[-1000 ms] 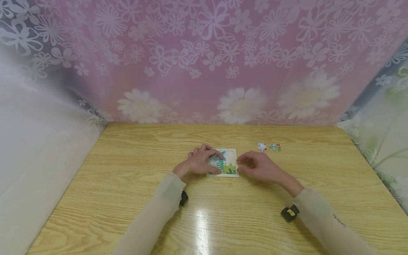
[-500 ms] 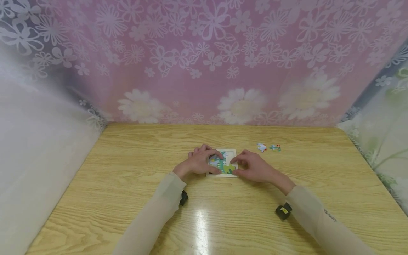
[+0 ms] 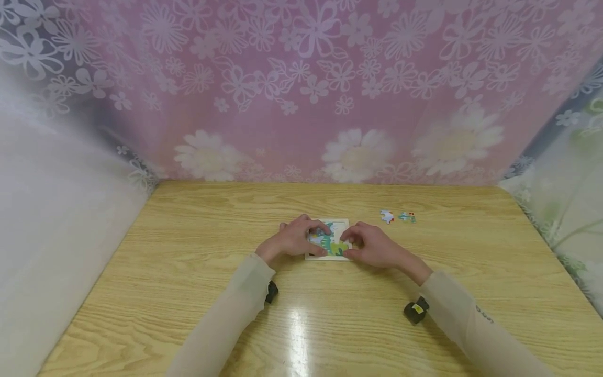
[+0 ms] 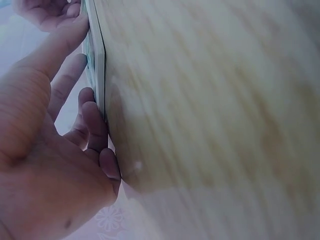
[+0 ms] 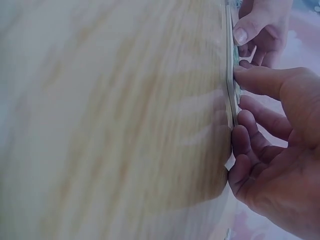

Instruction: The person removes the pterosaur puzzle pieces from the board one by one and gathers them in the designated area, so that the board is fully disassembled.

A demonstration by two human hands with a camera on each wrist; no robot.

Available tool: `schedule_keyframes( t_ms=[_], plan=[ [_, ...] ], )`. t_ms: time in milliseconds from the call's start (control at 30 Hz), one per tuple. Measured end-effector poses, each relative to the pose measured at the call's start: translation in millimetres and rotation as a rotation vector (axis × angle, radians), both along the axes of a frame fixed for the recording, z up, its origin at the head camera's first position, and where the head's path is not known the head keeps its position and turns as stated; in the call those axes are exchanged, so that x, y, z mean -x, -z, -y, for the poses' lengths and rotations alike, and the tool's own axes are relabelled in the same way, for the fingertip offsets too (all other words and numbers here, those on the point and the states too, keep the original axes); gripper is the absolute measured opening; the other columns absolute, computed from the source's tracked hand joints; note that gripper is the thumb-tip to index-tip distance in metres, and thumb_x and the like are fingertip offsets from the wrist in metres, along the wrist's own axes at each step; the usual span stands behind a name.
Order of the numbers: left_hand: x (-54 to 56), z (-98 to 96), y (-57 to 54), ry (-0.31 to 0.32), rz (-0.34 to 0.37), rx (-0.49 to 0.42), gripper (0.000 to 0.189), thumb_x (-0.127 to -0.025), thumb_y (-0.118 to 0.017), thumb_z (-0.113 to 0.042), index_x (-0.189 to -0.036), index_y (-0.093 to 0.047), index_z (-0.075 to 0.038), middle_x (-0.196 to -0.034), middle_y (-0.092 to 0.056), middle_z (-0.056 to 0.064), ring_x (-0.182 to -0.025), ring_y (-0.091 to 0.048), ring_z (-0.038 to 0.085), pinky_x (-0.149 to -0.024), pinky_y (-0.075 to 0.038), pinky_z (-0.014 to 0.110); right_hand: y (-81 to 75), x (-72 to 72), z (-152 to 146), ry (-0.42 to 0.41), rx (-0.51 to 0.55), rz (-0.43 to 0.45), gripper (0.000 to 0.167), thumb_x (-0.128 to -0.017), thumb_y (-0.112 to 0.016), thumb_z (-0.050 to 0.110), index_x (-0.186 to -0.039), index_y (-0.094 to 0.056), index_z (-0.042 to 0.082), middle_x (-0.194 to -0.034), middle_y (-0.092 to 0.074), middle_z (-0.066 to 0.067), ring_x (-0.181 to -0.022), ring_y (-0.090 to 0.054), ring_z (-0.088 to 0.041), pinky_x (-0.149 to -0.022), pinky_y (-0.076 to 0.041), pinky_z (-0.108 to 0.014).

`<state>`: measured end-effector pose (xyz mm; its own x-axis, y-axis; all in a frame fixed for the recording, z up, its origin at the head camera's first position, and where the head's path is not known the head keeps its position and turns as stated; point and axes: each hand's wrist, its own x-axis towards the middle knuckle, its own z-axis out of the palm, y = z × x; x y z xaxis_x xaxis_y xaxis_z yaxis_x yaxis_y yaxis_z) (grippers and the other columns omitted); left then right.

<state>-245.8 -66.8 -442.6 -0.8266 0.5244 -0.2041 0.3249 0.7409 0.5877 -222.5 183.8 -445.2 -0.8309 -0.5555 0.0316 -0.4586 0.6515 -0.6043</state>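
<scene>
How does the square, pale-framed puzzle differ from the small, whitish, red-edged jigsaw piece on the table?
The square, pale-framed puzzle is larger, with straight sides; the whitish jigsaw piece has a knobbed outline. The puzzle shows teal and green; the piece is mostly pale. The left hand and right hand touch the puzzle; neither touches the piece. Both lie on the yellowish wood-grained table.

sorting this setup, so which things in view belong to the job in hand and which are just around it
Part of the job:
left hand
right hand
puzzle board
pale loose piece, likely
green loose piece, likely

Just around:
table
flowered curtain
black wrist cameras
</scene>
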Motion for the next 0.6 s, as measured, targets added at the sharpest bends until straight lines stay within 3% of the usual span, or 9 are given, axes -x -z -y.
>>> schedule_keyframes(
  t_ms=[600],
  plan=[
    [-2.9, -5.8, -6.6, -0.041, 0.032, 0.021, 0.041, -0.086, -0.083, -0.043, -0.123, -0.066, -0.037, -0.111, -0.051, -0.003, -0.097, -0.048, 0.016, -0.086, -0.024, 0.044, 3.7, 0.7, 0.7, 0.04, 0.042, 0.093, 0.026, -0.088, -0.079, 0.014, -0.111, -0.067, 0.006, -0.093, -0.062, -0.004, -0.08, -0.051, -0.014, -0.072, -0.043, -0.026]
  ],
)
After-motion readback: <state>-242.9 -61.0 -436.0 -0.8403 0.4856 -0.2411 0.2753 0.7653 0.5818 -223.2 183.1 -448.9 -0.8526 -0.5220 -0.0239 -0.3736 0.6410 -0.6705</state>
